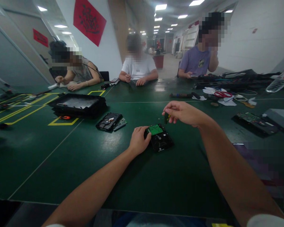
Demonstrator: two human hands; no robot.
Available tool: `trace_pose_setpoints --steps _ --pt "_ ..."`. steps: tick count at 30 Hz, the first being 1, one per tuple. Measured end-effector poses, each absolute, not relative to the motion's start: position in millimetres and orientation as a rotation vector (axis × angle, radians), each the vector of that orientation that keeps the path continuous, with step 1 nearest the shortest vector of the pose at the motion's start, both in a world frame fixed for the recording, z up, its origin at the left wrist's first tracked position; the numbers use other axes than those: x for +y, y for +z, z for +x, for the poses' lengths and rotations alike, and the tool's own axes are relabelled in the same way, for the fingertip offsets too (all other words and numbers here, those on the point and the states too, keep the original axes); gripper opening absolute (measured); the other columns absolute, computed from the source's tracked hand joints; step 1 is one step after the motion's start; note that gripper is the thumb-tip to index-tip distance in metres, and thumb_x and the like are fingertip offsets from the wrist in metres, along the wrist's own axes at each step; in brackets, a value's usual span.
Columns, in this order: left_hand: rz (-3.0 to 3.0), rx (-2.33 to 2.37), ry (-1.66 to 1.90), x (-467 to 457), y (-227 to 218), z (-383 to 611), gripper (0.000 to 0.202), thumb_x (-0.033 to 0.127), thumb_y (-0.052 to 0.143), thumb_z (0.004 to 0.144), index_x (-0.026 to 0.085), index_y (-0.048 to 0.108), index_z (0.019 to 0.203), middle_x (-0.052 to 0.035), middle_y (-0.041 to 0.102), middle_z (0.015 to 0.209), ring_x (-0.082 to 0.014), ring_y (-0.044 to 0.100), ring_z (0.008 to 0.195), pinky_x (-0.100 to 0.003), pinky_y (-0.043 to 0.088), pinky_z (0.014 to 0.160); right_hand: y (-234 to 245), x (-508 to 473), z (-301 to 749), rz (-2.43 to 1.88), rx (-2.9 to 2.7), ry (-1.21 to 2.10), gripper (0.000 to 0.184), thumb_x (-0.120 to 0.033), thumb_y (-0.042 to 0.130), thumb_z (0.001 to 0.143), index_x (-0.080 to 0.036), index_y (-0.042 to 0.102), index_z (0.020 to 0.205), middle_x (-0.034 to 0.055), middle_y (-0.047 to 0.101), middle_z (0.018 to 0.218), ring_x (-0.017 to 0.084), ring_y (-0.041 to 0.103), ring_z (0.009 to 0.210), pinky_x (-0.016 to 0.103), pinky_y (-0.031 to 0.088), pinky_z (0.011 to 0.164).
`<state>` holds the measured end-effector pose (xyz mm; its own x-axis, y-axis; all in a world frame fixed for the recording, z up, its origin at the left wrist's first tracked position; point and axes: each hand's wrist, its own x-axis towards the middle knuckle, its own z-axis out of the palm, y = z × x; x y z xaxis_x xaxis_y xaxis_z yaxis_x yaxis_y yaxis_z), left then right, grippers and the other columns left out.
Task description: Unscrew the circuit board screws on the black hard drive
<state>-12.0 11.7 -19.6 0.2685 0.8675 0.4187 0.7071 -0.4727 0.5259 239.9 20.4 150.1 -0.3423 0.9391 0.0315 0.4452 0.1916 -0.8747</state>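
Observation:
A black hard drive (160, 140) with a green circuit board (155, 129) on top lies on the green table (90, 176) in front of me. My left hand (139, 140) is closed on the drive's left edge and holds it down. My right hand (182, 112) hovers just above and to the right of the drive, fingers pinched round a small dark tool (166, 118) that points down toward the board.
Another opened hard drive (109, 121) lies to the left, behind it a black tray (77, 105). Red scissors (222, 94), papers and cables lie at the far right, and a further drive (253, 119) at right. Three people sit along the far side.

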Motion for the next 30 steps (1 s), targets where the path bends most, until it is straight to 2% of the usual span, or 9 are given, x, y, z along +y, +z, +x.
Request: trace_pose_setpoints --steps 7,11,15,18,21,23,26,30 --pt "2.302 1.465 1.003 12 -22 -13 0.034 0.028 0.066 0.101 0.021 0.069 0.134 -0.0119 0.075 0.129 -0.0332 0.064 0.127 -0.054 0.051 0.113 154 17 238 -1.284 -1.951 1.017 0.013 -0.019 0.061 0.1 -0.019 0.074 0.1 0.0058 0.08 0.105 0.01 0.061 0.067 0.021 0.049 0.059" --pt "2.288 1.482 0.993 11 -21 -12 0.033 0.029 0.066 0.101 0.02 0.069 0.133 -0.0127 0.074 0.129 -0.0335 0.063 0.128 -0.054 0.051 0.114 150 19 237 -1.339 -1.968 0.922 0.011 -0.029 0.065 0.1 -0.019 0.07 0.098 0.0051 0.078 0.092 0.013 0.066 0.066 0.024 0.05 0.058" --pt "2.293 1.483 0.981 11 -20 -12 0.033 0.029 0.065 0.102 0.02 0.069 0.133 -0.0124 0.074 0.13 -0.0331 0.063 0.129 -0.053 0.051 0.114 147 20 236 -1.513 -1.952 0.655 0.025 -0.044 0.073 0.097 -0.02 0.066 0.093 0.004 0.076 0.082 0.016 0.068 0.065 0.027 0.049 0.06" --pt "2.297 1.487 0.983 11 -19 -12 0.032 0.03 0.064 0.102 0.021 0.069 0.132 -0.0121 0.074 0.129 -0.0331 0.063 0.129 -0.053 0.052 0.114 149 18 234 -1.609 -1.977 0.501 0.024 -0.042 0.072 0.097 -0.02 0.065 0.09 0.0038 0.076 0.083 0.015 0.068 0.063 0.028 0.047 0.065" --pt "2.315 1.475 0.987 12 -19 -12 0.032 0.03 0.064 0.102 0.021 0.069 0.132 -0.0124 0.074 0.128 -0.0333 0.064 0.127 -0.054 0.051 0.114 152 16 230 -1.629 -2.076 0.404 0.022 -0.04 0.066 0.101 -0.019 0.069 0.092 0.0058 0.078 0.088 0.018 0.07 0.069 0.03 0.047 0.071" --pt "2.318 1.472 0.985 11 -18 -12 0.033 0.03 0.064 0.101 0.02 0.069 0.132 -0.0127 0.074 0.128 -0.0338 0.064 0.127 -0.055 0.052 0.114 152 16 226 -1.638 -2.19 0.251 0.031 -0.04 0.056 0.107 -0.018 0.071 0.091 0.0101 0.078 0.093 0.023 0.073 0.084 0.032 0.047 0.078" --pt "2.318 1.47 0.987 11 -18 -12 0.033 0.03 0.064 0.101 0.021 0.069 0.132 -0.0128 0.074 0.128 -0.0344 0.064 0.127 -0.056 0.052 0.113 148 18 219 -1.699 -2.344 0.019 0.043 -0.03 0.038 0.112 -0.014 0.073 0.094 0.0177 0.078 0.103 0.029 0.072 0.1 0.036 0.047 0.089" --pt "2.32 1.469 0.991 11 -20 -12 0.032 0.032 0.063 0.102 0.02 0.07 0.131 -0.0134 0.075 0.128 -0.0346 0.065 0.126 -0.056 0.052 0.112 144 15 213 -1.71 -2.37 0.031 0.045 -0.032 0.032 0.113 -0.013 0.073 0.106 0.0194 0.078 0.113 0.03 0.072 0.102 0.037 0.048 0.089"
